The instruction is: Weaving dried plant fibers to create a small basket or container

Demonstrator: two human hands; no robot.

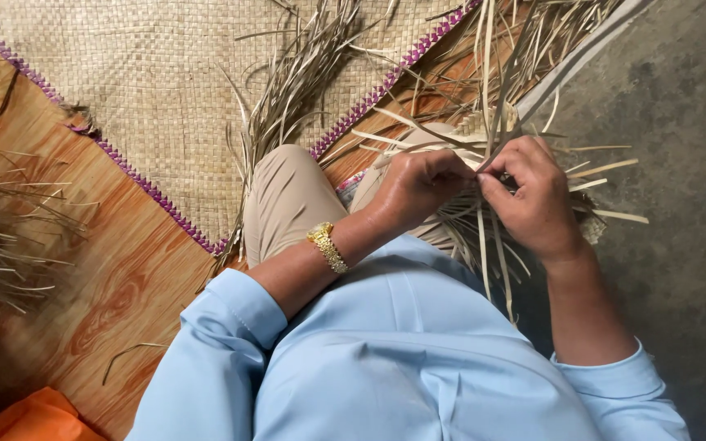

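A half-woven piece of dried palm strips (459, 135) rests over the person's knee, right of centre. The left hand (418, 186) and right hand (533, 196) both pinch its loose strips. Far left, a woven mat (165, 90) with purple edging lies on the wood-grain floor (108, 278).
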